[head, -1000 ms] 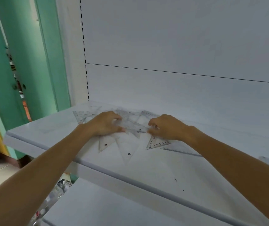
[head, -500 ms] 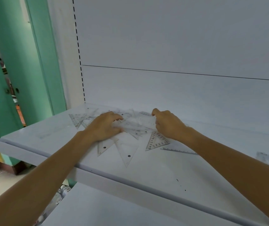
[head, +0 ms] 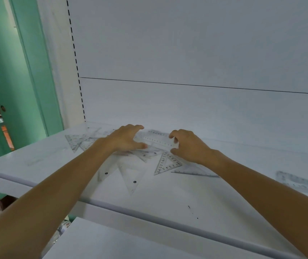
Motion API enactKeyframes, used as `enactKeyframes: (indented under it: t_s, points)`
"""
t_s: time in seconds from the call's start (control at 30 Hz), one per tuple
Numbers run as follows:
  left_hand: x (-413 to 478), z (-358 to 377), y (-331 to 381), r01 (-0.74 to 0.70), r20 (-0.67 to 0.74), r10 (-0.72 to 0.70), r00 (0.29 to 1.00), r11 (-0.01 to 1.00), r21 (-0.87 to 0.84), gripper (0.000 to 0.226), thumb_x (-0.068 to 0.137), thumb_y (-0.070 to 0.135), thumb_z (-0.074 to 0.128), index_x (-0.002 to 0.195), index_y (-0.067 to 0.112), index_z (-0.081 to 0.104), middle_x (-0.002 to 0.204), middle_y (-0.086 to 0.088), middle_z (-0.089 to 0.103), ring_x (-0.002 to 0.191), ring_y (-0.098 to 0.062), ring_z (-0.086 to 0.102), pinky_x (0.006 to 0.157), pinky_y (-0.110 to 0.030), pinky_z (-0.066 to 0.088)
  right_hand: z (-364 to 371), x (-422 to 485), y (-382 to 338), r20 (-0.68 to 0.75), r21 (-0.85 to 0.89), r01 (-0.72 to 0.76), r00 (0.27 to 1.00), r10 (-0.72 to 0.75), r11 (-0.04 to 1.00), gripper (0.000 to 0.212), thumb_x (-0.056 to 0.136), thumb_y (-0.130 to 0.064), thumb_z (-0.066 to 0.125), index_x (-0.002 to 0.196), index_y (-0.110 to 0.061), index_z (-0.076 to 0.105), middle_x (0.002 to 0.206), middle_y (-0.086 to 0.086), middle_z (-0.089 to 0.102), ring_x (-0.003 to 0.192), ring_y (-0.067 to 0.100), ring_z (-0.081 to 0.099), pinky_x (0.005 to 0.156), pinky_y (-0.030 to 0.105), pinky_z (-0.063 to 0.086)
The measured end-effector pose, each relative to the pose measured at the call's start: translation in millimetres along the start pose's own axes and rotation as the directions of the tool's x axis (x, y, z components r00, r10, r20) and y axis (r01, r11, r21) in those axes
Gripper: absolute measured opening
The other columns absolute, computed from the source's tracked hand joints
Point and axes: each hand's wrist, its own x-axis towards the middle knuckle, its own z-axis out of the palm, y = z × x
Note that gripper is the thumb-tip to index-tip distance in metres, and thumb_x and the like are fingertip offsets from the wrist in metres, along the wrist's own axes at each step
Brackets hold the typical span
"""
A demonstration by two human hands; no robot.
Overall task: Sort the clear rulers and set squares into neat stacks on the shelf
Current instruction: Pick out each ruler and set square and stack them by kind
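A clear ruler (head: 156, 141) spans the gap between the hands; the left hand (head: 126, 140) and right hand (head: 188, 146) each grip one end, low over the shelf (head: 186, 199). Lifting it may drag the slick, overlapping set squares (head: 130, 176) below the left hand toward the shelf's front edge. The numbered set square (head: 166, 164) beneath the right hand reads 5‑4‑3‑2‑1‑0‑1‑2‑3‑4‑5; no brand is legible.

Clear black-numbered set squares (head: 165, 163) on white shelf (head: 168, 202); green door (head: 5, 71).

Dim, flat light; soft wide-angle blur.
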Motion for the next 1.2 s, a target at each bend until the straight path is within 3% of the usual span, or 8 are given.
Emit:
enactKeyframes:
  t_s: [0.13,0.23,0.3,0.5,0.7,0.9,1.03,1.2]
  points:
    - [14,12,4,0.076,0.069,-0.076,0.995,0.997,-0.006,0.084,0.077,0.061,0.058,0.145,0.026,0.023,0.148,-0.006,0.034,0.134,-0.026,0.033,0.104,-0.038,0.031,2,-5,2,-0.021,0.058,0.033,0.999,-0.032,0.998,0.042,0.082,-0.015,0.064,0.121,-0.012,0.052,0.109,0.004,0.057,0.082,0.011,0.044,0.077,0.025,0.041]
    - [18,12,1,0.103,0.031,-0.108,0.994,0.985,0.139,0.088,0.071,0.074,0.052,0.140,0.024,0.034,0.136,-0.007,0.049,0.126,-0.028,0.039,0.098,-0.038,0.034,1,-6,6,-0.026,0.082,0.029,0.999,-0.027,0.996,0.041,0.081,-0.015,0.066,0.120,-0.012,0.053,0.107,0.004,0.058,0.081,0.011,0.046,0.077,0.024,0.042]
    - [19,9,-2,0.113,0.024,-0.117,0.993,0.987,0.117,0.087,0.068,0.074,0.054,0.136,0.021,0.042,0.130,-0.006,0.054,0.123,-0.026,0.042,0.095,-0.033,0.035,0,-5,11,-0.027,0.076,0.014,1.000,-0.012,0.997,0.040,0.081,-0.014,0.064,0.119,-0.013,0.053,0.108,0.004,0.057,0.081,0.011,0.045,0.077,0.024,0.041]
    - [14,11,-12,0.026,-0.154,-0.014,0.988,0.997,0.073,0.047,0.073,0.066,0.058,0.096,0.025,0.065,0.091,-0.001,0.059,0.101,-0.022,0.048,0.087,-0.036,0.040,1,-3,19,-0.037,0.010,-0.047,0.998,0.048,0.999,0.037,0.086,-0.023,0.055,0.122,-0.014,0.049,0.111,0.002,0.056,0.083,0.012,0.045,0.077,0.027,0.041]
    - [15,16,-20,0.064,-0.176,-0.055,0.983,0.997,0.045,0.035,0.078,0.062,0.054,0.087,0.028,0.054,0.095,-0.001,0.060,0.099,-0.023,0.051,0.087,-0.040,0.043,5,-8,16,-0.069,0.012,-0.033,0.997,0.034,0.999,0.038,0.091,-0.025,0.042,0.128,-0.016,0.041,0.105,0.004,0.054,0.091,0.023,0.052,0.080,0.035,0.044]
    - [12,20,-19,0.065,-0.315,-0.063,0.947,0.998,-0.006,0.038,0.073,0.060,0.063,0.082,0.024,0.052,0.088,0.002,0.053,0.097,-0.023,0.048,0.084,-0.037,0.042,0,-17,24,-0.116,-0.069,0.025,0.993,-0.033,0.997,0.050,0.093,-0.019,0.036,0.141,-0.027,0.024,0.094,0.003,0.041,0.077,0.020,0.042,0.067,0.031,0.036]
    - [9,19,-14,0.029,-0.430,-0.028,0.902,1.000,-0.003,0.037,0.067,0.052,0.073,0.063,0.019,0.057,0.086,0.002,0.046,0.098,-0.021,0.041,0.082,-0.034,0.042,-2,-23,34,-0.160,-0.131,-0.008,0.987,-0.013,0.991,0.053,0.091,-0.017,0.043,0.140,-0.031,0.029,0.097,-0.001,0.037,0.078,0.015,0.039,0.066,0.027,0.034]
    - [8,9,-1,0.040,-0.473,-0.019,0.881,0.999,0.033,0.044,0.078,0.057,0.060,0.059,0.019,0.046,0.088,0.003,0.043,0.096,-0.017,0.039,0.073,-0.033,0.040,-11,-31,37,-0.272,-0.018,0.021,0.962,-0.025,1.000,0.036,0.092,-0.010,0.051,0.127,-0.021,0.054,0.093,0.000,0.037,0.074,0.023,0.052,0.068,0.031,0.046]
